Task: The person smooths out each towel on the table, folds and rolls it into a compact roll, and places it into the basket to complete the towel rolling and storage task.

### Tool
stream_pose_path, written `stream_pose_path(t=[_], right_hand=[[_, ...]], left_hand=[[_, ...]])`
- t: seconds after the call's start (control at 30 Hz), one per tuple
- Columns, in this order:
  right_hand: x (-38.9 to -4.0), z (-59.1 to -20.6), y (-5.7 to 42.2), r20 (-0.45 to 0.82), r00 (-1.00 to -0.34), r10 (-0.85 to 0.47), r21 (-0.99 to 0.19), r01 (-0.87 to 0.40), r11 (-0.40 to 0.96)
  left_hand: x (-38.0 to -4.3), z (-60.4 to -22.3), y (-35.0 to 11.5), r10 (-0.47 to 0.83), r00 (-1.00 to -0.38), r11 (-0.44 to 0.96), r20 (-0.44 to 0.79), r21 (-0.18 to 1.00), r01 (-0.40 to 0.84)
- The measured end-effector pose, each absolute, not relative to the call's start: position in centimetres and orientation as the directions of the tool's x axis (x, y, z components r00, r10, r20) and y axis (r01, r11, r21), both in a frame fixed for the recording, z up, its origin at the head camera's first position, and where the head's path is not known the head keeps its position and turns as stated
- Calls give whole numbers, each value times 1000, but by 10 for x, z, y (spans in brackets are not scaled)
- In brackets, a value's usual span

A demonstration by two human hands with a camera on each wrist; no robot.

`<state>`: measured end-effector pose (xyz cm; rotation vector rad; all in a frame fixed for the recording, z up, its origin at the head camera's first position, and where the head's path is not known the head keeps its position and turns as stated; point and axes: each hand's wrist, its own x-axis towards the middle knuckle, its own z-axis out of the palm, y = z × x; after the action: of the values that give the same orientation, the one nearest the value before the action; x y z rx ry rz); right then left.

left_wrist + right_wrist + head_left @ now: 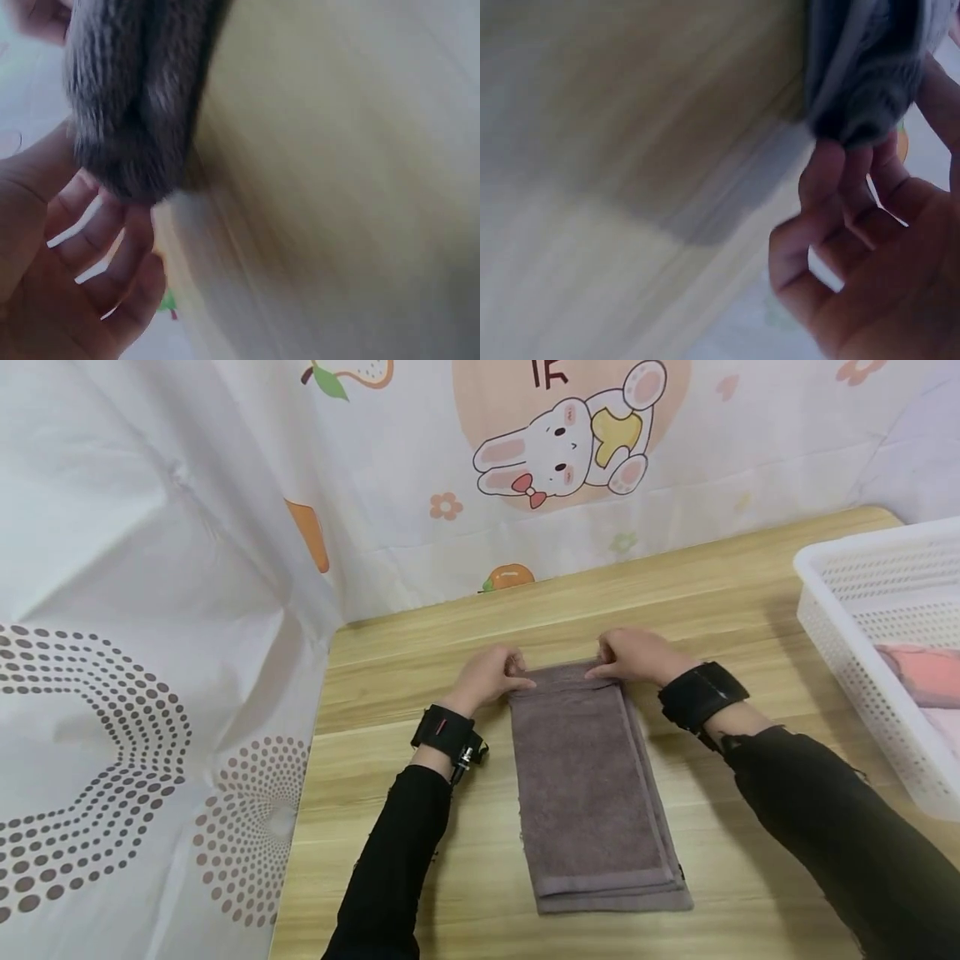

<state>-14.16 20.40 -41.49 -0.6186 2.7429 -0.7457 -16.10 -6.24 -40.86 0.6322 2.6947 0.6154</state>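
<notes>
A greyish-brown towel point(585, 785) lies folded in a long strip on the wooden table, its layers showing along the right side and near end. Its far end is turned over in a narrow fold. My left hand point(489, 678) pinches the far left corner between thumb and fingers; in the left wrist view the fingers curl under the thick folded edge of the towel point(135, 97). At the far right corner my right hand point(637, 656) pinches the same fold, and the right wrist view shows bent fingers point(825, 176) beneath the rolled end.
A white plastic basket point(862, 668) stands at the right, with a pink and grey cloth point(926, 672) inside. The wooden table point(382, 693) meets a printed curtain point(390, 527) at its far edge and a white dotted sheet point(150, 568) on the left.
</notes>
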Motion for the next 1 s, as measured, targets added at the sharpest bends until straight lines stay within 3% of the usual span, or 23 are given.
stream_pose_path(t=[0.17,0.4,0.63,0.87,1.0], right_hand=[[-139,-422,220,-62,-830,-554,-633,-397,665],[-136,-420,218,6,-746,-665,-567,-550,613],[-132,-412,219,-30,-698,-716,-540,-591,599],[-133,-408,219,-18,-705,-709,-510,-603,613],[-131,-419,222,60,-727,-684,-520,-607,600]], left_hand=[[-156,-411,-74,519,-813,768,-264,561,308],[-149,-407,-74,516,-823,764,-239,564,315],[-147,-405,-68,530,-796,766,-291,567,303],[-150,-402,-65,545,-795,774,-268,526,353],[-147,-404,-64,559,-808,776,-186,460,431]])
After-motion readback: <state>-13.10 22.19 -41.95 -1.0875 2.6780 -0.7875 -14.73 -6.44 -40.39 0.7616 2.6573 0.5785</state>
